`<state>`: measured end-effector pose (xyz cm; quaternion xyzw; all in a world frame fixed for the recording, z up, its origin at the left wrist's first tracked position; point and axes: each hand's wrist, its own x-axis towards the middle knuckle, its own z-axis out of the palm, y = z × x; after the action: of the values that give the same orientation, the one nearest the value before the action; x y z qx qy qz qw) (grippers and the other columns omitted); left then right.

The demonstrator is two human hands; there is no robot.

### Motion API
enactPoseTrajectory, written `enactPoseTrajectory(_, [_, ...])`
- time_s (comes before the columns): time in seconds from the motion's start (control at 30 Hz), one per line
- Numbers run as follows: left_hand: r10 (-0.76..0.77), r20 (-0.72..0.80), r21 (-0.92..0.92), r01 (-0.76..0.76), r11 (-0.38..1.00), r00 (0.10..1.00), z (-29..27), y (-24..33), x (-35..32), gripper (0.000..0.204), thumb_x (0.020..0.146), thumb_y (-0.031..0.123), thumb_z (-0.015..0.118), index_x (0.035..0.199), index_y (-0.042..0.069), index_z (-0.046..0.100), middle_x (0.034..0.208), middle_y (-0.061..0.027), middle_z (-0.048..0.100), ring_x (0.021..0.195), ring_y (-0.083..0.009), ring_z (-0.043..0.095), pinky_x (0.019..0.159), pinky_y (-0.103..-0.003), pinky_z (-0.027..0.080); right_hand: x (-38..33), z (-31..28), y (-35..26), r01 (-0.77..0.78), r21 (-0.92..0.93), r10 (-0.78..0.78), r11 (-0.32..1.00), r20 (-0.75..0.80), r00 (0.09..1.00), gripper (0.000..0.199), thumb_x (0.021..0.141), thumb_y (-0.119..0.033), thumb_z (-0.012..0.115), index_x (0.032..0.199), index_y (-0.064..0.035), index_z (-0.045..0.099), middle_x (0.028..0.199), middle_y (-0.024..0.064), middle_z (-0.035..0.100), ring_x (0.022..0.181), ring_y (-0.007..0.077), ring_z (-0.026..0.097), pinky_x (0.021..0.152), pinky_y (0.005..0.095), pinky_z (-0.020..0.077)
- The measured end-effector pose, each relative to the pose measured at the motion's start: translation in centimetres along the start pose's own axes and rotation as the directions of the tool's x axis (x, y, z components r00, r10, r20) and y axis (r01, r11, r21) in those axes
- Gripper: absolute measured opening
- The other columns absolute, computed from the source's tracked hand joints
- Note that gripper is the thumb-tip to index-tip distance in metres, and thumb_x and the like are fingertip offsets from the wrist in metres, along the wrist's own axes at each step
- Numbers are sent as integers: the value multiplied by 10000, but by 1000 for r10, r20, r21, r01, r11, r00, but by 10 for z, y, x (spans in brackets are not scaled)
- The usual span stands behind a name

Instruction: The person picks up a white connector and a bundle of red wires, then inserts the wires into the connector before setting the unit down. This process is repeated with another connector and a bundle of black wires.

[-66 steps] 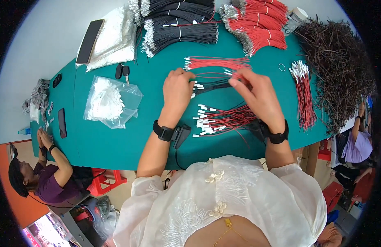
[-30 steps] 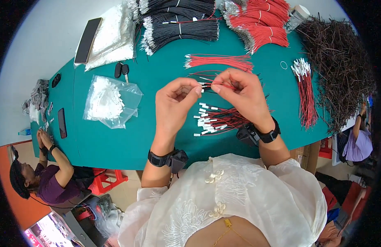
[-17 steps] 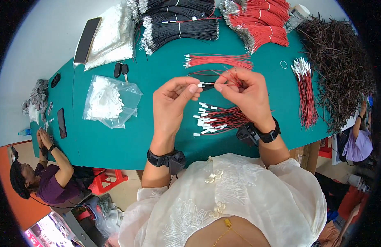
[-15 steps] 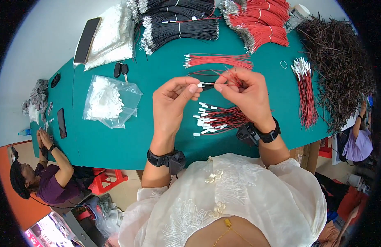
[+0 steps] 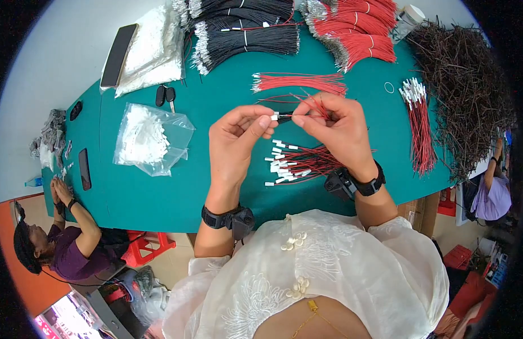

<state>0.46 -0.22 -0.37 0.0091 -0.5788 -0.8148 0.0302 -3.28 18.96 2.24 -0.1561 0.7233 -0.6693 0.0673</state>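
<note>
Between the thumb and fingers of my left hand (image 5: 241,133) is a small white plug housing (image 5: 274,117). My right hand (image 5: 335,124) pinches thin red and black wires (image 5: 318,105) just to the right of it, some fanning up over the fingers. The pinched wire ends meet the housing; how deep they sit in it I cannot tell. Below both hands lies a loose pile of red and black wires with white plugs (image 5: 292,164), partly under my right wrist. Just beyond my hands is a small bundle of red wires (image 5: 298,82).
Black wire bundles (image 5: 247,42) and red wire bundles (image 5: 360,34) lie at the back. A clear bag of white housings (image 5: 148,138) is on the left, plugged wires (image 5: 418,124) and a dark wire heap (image 5: 465,96) on the right. A co-worker (image 5: 63,243) sits at the left.
My right fingertips have shifted very slightly left toward the white plug housing. My left hand keeps its hold nearly unmoved.
</note>
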Motion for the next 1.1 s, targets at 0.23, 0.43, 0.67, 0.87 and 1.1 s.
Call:
enactPoseTrajectory(0.23, [-51,-6,54,52,997,999,1,3,-1,125,903,61,687,992,-26,692,865,-79,712,773,-121,676,678,-232,527,-1,0,-4,15,-6,-15,1000,20,1000,74,819,-6,741,857,12,680,645,-83,448,586,9,337,522,211,262])
enactPoseTrajectory(0.43, [-58,20,105,56,993,998,2,5,-3,115,896,62,696,969,-27,694,847,-60,706,751,-93,657,656,-216,507,-1,-1,-5,20,-85,-15,996,60,998,88,823,-16,744,883,15,687,695,-59,552,605,2,388,529,193,300])
enactPoseTrajectory(0.67, [-2,-17,156,4,988,1000,6,5,-5,112,893,52,697,973,-26,691,848,-49,702,752,-86,652,660,-209,503,-1,-1,0,23,-97,-17,995,65,998,88,827,-18,743,892,19,696,738,-39,615,642,-6,443,536,171,322])
enactPoseTrajectory(0.87, [16,-34,47,-14,999,999,4,2,-3,130,884,47,706,993,-21,691,858,-67,706,764,-108,662,667,-226,518,-2,-3,-6,59,-112,-59,992,0,998,82,828,-20,744,882,23,700,748,-23,626,666,10,482,534,180,338])
enactPoseTrajectory(1.1, [31,-29,27,-30,999,999,1,1,-3,141,882,47,707,1002,-26,691,862,-81,710,763,-117,664,667,-231,522,-3,-6,-2,184,-167,-184,969,13,983,82,819,-13,747,882,21,707,762,15,655,641,29,485,522,193,338])
